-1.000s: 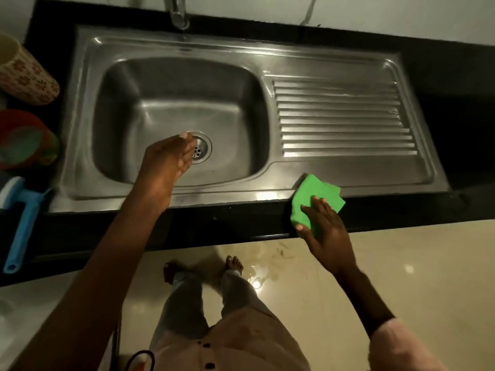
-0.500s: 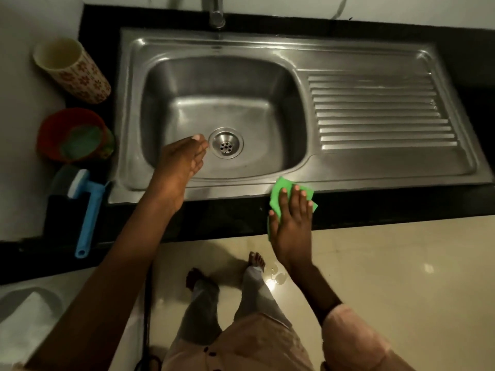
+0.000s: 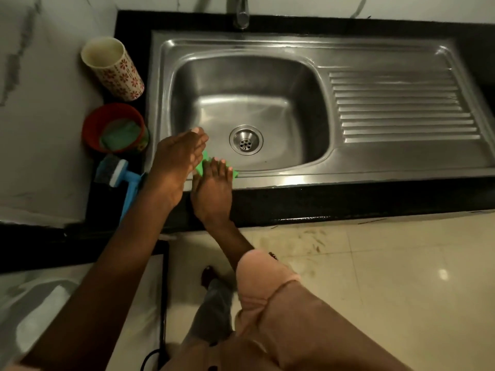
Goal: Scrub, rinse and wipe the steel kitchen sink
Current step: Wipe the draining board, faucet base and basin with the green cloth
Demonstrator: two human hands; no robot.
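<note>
Green cloth (image 3: pixel 205 163) — steel sink's (image 3: pixel 294 174) front rim

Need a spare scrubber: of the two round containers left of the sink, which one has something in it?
The red bowl, nearer the person: a green pad lies inside. The floral cup behind it looks empty.

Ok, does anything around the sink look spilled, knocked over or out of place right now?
Nothing spilled or toppled. The floral cup, red bowl and blue brush sit left of the steel sink. Only scuff marks show on the floor.
</note>
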